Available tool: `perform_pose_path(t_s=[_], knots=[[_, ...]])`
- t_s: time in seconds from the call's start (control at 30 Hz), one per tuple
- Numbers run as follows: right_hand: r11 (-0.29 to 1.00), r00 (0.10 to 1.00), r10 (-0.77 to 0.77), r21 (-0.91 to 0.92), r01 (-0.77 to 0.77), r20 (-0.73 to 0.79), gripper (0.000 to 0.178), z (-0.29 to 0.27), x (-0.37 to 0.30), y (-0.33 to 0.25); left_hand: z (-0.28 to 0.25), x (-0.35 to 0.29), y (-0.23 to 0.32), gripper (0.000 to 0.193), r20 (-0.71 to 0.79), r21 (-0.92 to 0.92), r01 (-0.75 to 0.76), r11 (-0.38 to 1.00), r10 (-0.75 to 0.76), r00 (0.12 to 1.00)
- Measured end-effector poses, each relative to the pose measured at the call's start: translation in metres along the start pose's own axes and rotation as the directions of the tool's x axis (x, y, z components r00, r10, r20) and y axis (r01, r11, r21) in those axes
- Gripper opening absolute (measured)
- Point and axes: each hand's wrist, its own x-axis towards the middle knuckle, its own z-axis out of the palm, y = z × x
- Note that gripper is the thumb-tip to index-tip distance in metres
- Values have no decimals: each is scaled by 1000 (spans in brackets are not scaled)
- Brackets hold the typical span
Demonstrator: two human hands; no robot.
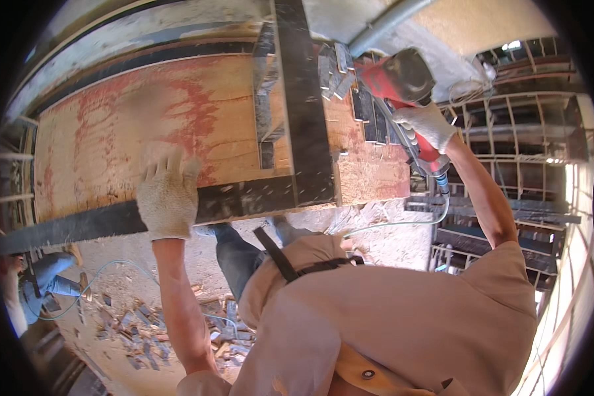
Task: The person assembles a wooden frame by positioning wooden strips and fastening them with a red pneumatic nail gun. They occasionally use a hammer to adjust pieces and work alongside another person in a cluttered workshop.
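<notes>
My left hand, in a pale knitted work glove, lies across the long dark board at the bench's near edge. Its fingers reach past the board, apart and mostly flat. At the upper right my gloved right hand is wrapped round the grip of a red and black nail gun. A thin air hose runs from the tool's lower end. Another dark board meets the long one at a corner, between my hands. The stained plywood bench top lies under this frame.
Short dark wood offcuts lie near the nail gun. More scraps litter the floor at lower left. A person in blue trousers is at the far left. Racks of stacked timber stand at right. A pale hose crosses the floor.
</notes>
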Motion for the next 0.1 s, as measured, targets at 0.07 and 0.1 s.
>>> perform_pose_path(t_s=[0.07, 0.1], knots=[[995, 986, 64, -65, -74, -152, 12, -9, 28, 77, -14, 10, 23, 48, 436, 127, 218, 968, -252, 864], [995, 988, 85, -31, -90, -132, 12, -12, 34, 105, -21, 21, 36, 49, 533, 270, 278, 922, -383, 754]])
